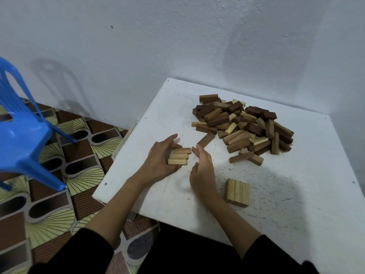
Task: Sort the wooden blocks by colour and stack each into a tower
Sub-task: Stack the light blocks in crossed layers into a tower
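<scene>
Black sleeves (276,252), white table (296,194), patterned floor (59,204), blue chair (21,131).

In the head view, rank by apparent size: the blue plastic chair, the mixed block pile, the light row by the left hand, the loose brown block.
1. blue plastic chair, cut off at the frame edge
2. mixed block pile
3. light row, three blocks gripped by the left hand
4. loose brown block

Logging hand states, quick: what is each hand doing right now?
Left hand: fingers curled round the three light blocks, holding them together.
Right hand: open, fingers relaxed, holding nothing, just beside those blocks.
</scene>
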A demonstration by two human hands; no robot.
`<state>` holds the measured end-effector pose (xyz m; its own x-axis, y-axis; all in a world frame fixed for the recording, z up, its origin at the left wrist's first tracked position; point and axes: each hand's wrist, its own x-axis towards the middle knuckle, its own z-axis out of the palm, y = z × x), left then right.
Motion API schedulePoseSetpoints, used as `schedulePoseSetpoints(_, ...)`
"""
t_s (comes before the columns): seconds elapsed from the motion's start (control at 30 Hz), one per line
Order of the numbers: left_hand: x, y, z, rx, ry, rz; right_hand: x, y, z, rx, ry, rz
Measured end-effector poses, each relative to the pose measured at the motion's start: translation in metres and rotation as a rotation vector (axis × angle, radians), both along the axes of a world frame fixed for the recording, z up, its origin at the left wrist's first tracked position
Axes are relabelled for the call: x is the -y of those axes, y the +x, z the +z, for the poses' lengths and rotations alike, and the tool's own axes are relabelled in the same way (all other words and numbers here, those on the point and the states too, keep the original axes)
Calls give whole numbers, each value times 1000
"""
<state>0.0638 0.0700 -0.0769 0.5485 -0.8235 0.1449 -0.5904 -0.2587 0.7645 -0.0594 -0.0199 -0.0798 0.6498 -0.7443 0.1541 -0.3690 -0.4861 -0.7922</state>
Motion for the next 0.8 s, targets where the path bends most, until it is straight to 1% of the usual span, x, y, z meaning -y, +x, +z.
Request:
schedulePoseSetpoints(0.1,0,0,1,2,8,-23,0,-1,-4,-40,-19,6)
schedulePoseSetpoints(0.23,1,-1,-2,3,28,7,-1,-2,-6,-76,-63,37)
schedulePoseSetpoints(0.5,1,-4,-1,3,-23,20,-1,0,-12,-144,-186,96)
schedulePoseSetpoints(0.8,2,-3,-5,20,-51,38,0,0,-13,-170,-212,123)
